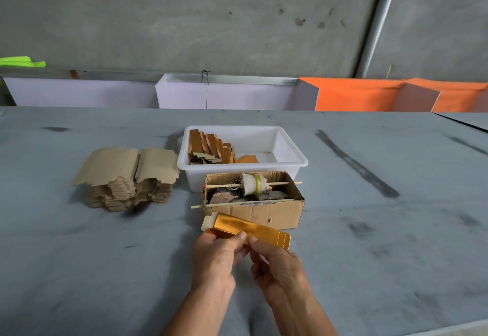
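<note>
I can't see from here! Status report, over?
Left hand and right hand pinching the gold folded carton. Cardboard box right behind it. Nothing blocking the hands.

On your grey worktop (pixel 369 256) you have a white plastic tub (pixel 287 145) holding folded brown card pieces (pixel 208 148). Touching its near wall sits an open brown cardboard box (pixel 264 214) with thin wooden sticks (pixel 224 184) laid across it. To the left stands a stack of flat tan card blanks (pixel 126 177).

Views: one only, worn on the head.
Facing: forward and down over the bench (pixel 79 269); the wall (pixel 184 19) is seen beyond.
Nearness: both hands are seen close, low in the middle; the tub (pixel 290 156) lies farther off.
Lens: wide-angle, edges bent.
Shared: nothing, there being one view.
</note>
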`<state>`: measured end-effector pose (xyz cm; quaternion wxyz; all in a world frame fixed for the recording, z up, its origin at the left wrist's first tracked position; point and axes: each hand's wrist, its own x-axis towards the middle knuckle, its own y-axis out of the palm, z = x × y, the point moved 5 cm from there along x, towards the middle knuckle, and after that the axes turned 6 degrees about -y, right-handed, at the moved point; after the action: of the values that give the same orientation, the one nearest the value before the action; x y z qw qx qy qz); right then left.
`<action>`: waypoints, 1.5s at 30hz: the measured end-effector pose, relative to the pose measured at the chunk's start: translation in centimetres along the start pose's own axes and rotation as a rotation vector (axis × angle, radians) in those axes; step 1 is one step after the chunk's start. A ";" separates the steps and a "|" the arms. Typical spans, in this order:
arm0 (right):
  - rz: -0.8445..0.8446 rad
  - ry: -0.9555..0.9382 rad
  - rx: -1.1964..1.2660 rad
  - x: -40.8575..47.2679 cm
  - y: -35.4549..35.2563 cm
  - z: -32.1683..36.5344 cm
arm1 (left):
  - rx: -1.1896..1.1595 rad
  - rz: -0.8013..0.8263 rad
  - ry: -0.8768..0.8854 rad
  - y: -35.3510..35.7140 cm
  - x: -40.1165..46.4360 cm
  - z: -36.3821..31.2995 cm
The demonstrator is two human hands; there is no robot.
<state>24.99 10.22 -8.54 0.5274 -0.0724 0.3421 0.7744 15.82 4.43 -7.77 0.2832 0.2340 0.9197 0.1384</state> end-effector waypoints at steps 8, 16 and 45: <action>0.039 -0.187 -0.198 -0.1 -0.4 1.9 | 0.212 -0.078 0.111 -0.7 -0.1 -1.6; 0.044 -0.320 -0.348 -0.6 0.7 3.5 | 0.136 0.039 0.077 -0.6 -0.4 -3.3; 0.174 -0.437 -0.595 2.9 10.4 9.0 | 0.241 0.021 0.167 1.8 3.1 -11.6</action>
<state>16.95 15.72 1.62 0.4760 -0.0262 -0.0135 0.8790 7.35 6.11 0.76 0.1742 0.2638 0.9475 0.0487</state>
